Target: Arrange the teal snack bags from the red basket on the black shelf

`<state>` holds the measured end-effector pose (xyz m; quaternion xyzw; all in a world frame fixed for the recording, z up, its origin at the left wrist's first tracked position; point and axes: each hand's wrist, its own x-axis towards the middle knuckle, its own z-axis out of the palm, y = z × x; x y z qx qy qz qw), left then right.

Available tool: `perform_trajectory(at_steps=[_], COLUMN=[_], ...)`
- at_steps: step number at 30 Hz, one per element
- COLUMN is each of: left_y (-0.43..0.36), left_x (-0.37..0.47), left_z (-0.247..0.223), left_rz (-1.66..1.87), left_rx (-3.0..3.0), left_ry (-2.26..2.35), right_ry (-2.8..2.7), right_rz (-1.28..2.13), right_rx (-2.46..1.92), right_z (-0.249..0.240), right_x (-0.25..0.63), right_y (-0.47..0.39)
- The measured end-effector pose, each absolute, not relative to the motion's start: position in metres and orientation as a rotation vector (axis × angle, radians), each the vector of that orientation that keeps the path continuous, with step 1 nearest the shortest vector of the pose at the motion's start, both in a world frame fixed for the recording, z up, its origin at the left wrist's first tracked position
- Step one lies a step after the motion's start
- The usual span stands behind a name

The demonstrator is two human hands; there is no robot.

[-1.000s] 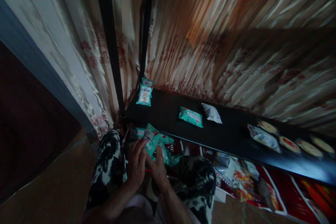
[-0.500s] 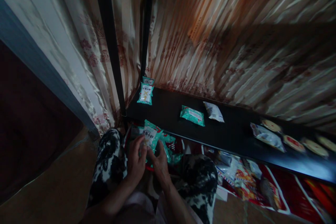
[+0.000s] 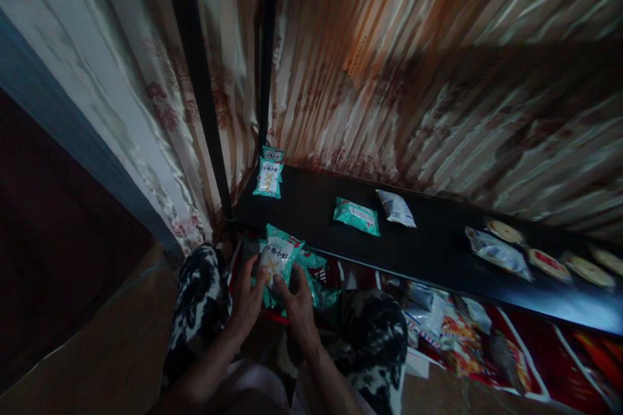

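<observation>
Between my two hands is a green and white snack bag (image 3: 278, 256) with dark lettering on its front, tilted up toward me. My left hand (image 3: 249, 295) grips its lower left side, thumb on the front. On the lower right, my right hand (image 3: 298, 305) pinches it, thumb also in front. Below and behind it lie more green snack bags (image 3: 318, 282) in a red container, partly hidden by my hands. Two similar bags (image 3: 268, 178) stand at the left end of the black shelf (image 3: 306, 207), one behind the other.
Another green bag (image 3: 357, 216) and a white-blue bag (image 3: 395, 208) lie mid-shelf. Further right are a silvery packet (image 3: 499, 254) and several round lidded tubs (image 3: 588, 270). Under the shelf, red boxes (image 3: 567, 353) hold mixed packets. A black post (image 3: 197, 78) rises at the left, before pleated curtains (image 3: 341, 78).
The bag in my hands shows more of its front now, as my fingers have shifted lower and outward along its sides. The shelf items keep their places.
</observation>
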<state>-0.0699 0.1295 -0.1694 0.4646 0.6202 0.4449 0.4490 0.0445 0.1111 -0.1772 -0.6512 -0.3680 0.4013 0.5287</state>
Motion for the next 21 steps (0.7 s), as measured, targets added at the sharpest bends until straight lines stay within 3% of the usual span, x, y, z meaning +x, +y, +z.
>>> perform_trajectory(at_steps=[21], left_y=[0.165], left_x=[-0.075], left_z=[-0.16], left_rz=[1.082], left_rx=[1.165], left_ry=[1.405], right_ry=[-0.843], right_rz=[0.985], right_rx=[-1.501], right_z=[-0.164], right_x=[0.046], right_y=[0.133])
